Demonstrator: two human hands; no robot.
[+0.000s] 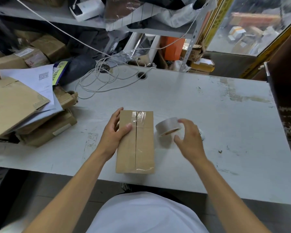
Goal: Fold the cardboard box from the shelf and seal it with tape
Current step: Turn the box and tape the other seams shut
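Note:
A small brown cardboard box (142,145) stands on the white table (208,115) near its front edge, flaps closed, with clear tape running along the centre seam. My left hand (115,132) grips the box's left side, thumb on top. A roll of clear tape (168,127) sits just right of the box. My right hand (187,137) curls around the roll, fingers at its far and near edges, and I cannot tell whether it grips it.
Flat cardboard boxes and papers (23,105) pile up at the table's left end. A white cable (99,79) loops across the back near a round hole (142,75). Cluttered shelves stand behind. A dark cabinet (287,98) borders the right side.

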